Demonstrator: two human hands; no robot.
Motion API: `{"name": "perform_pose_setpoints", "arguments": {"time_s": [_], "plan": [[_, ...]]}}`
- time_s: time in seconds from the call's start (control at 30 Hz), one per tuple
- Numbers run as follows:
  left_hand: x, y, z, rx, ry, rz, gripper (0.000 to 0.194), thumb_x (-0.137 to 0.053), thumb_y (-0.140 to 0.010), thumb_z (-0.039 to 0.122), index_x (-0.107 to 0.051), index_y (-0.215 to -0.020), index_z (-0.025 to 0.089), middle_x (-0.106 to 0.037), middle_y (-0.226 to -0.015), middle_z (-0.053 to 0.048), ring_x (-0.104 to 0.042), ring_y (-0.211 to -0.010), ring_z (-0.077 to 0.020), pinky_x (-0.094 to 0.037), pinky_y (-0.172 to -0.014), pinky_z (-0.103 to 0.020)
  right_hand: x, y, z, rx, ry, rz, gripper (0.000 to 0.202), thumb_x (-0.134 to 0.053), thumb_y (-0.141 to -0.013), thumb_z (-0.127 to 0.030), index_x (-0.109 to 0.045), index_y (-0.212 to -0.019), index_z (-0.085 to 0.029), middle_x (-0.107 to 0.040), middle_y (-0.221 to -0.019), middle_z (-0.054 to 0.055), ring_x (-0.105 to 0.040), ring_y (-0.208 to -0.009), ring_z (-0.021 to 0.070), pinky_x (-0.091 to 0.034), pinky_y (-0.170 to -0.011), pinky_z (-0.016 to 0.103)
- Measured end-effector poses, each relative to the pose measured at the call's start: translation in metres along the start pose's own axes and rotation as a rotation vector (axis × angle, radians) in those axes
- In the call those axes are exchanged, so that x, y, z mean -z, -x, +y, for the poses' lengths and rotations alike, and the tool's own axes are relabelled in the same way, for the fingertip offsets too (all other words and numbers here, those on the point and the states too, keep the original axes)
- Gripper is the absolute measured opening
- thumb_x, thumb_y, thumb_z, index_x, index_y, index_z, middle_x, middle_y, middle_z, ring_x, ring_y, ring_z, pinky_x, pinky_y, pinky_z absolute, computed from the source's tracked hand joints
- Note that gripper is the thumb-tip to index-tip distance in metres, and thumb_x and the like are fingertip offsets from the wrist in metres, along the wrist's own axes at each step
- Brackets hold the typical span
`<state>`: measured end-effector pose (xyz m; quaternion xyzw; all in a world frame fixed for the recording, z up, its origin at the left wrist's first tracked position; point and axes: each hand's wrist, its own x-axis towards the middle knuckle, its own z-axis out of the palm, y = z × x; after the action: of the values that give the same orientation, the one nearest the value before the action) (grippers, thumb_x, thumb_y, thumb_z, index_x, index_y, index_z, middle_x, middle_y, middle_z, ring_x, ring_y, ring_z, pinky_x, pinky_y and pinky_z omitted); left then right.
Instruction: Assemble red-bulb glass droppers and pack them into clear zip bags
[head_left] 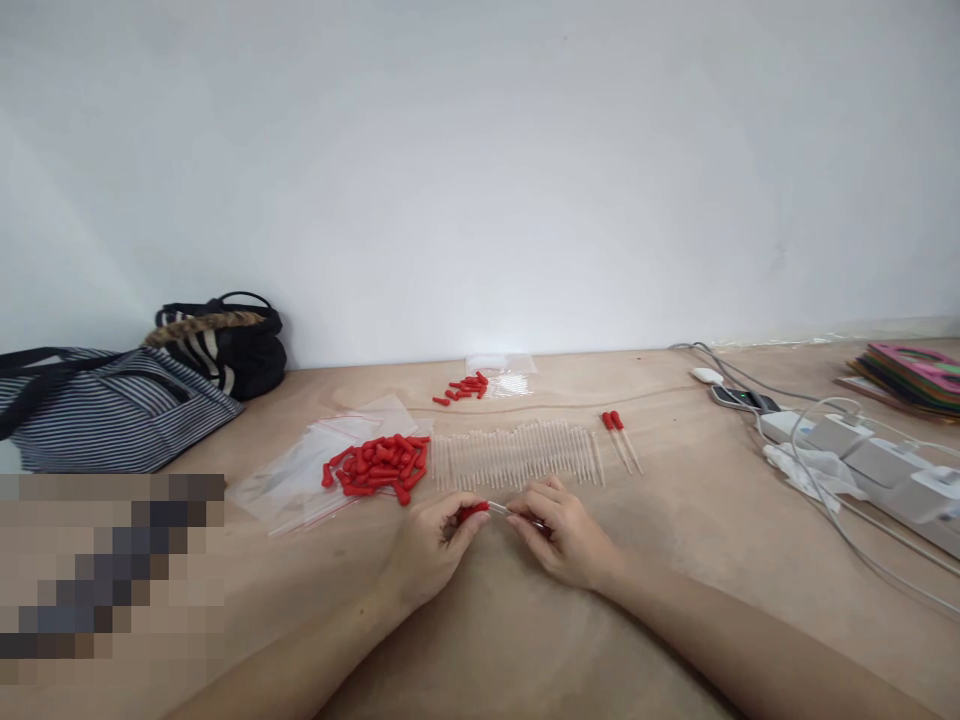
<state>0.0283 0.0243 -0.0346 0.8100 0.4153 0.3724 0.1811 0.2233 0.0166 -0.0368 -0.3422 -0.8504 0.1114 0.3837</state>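
Observation:
My left hand [439, 540] pinches a red rubber bulb [474, 511] near the middle of the table. Facing it, my right hand [562, 535] grips a thin clear tube [498, 508], whose end meets the bulb's open end. Beyond my hands lies a long row of clear tubes [517, 453]. A pile of red bulbs [379, 465] is on clear plastic bags [300, 480] to the left of the row. At its right, two droppers with red bulbs [621, 440] lie side by side.
Farther back are a few small red bulbs [465, 387] and a clear bag of tubes [510, 383]. Striped bag [112, 410] and black bag [240, 350] stand left. A power strip [885, 460] with cables and stacked colored frames [911, 380] are right.

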Motion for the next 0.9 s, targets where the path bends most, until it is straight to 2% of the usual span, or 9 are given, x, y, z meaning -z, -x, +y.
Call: {"name": "perform_pose_setpoints", "arguments": {"time_s": [0.13,0.3,0.43,0.73,0.9], "plan": [[-0.001,0.0,0.0,-0.113,-0.005,0.103,0.014,-0.051,-0.082,0.021,-0.063,-0.089,0.018,-0.068,-0.081,-0.003,-0.062,-0.074,-0.0137,-0.049,-0.067,-0.023,0.0,-0.001,-0.005,0.027,-0.026,0.05,0.011,-0.043,-0.083,-0.018,-0.054,-0.081,-0.017,-0.053,-0.064,0.0,-0.045,-0.059,0.0106,-0.035,-0.063,0.025],[0.0,0.0,0.002,-0.191,-0.037,0.128,0.013,-0.052,-0.081,0.019,-0.064,-0.088,0.018,-0.068,-0.077,-0.002,-0.063,-0.069,-0.013,-0.05,-0.064,-0.022,0.003,-0.002,-0.003,0.083,-0.028,0.016,0.013,-0.042,-0.083,-0.017,-0.055,-0.082,-0.016,-0.055,-0.065,0.001,-0.046,-0.059,0.0105,-0.033,-0.065,0.026],[0.002,0.0,0.006,-0.228,-0.038,0.094,0.013,-0.051,-0.082,0.019,-0.063,-0.086,0.018,-0.068,-0.074,-0.002,-0.063,-0.068,-0.0127,-0.05,-0.062,-0.021,0.009,-0.003,0.002,0.138,0.014,-0.044,0.015,-0.04,-0.083,-0.015,-0.056,-0.084,-0.016,-0.056,-0.065,0.0,-0.047,-0.06,0.0104,-0.03,-0.068,0.028],[0.001,0.002,0.003,-0.227,-0.031,-0.02,0.014,-0.048,-0.083,0.017,-0.061,-0.088,0.018,-0.065,-0.074,-0.002,-0.06,-0.066,-0.0123,-0.048,-0.06,-0.021,0.013,-0.006,0.006,0.254,0.239,-0.039,0.022,-0.037,-0.082,-0.014,-0.059,-0.08,-0.015,-0.055,-0.063,0.001,-0.04,-0.055,0.0096,-0.025,-0.067,0.029],[0.0,0.001,0.004,-0.209,-0.038,-0.051,0.013,-0.048,-0.082,0.017,-0.06,-0.086,0.019,-0.065,-0.073,-0.001,-0.06,-0.065,-0.0122,-0.047,-0.059,-0.021,0.013,-0.007,0.007,0.258,0.24,-0.054,0.022,-0.037,-0.082,-0.013,-0.059,-0.08,-0.015,-0.055,-0.065,0.001,-0.04,-0.056,0.0098,-0.025,-0.067,0.029]]}}
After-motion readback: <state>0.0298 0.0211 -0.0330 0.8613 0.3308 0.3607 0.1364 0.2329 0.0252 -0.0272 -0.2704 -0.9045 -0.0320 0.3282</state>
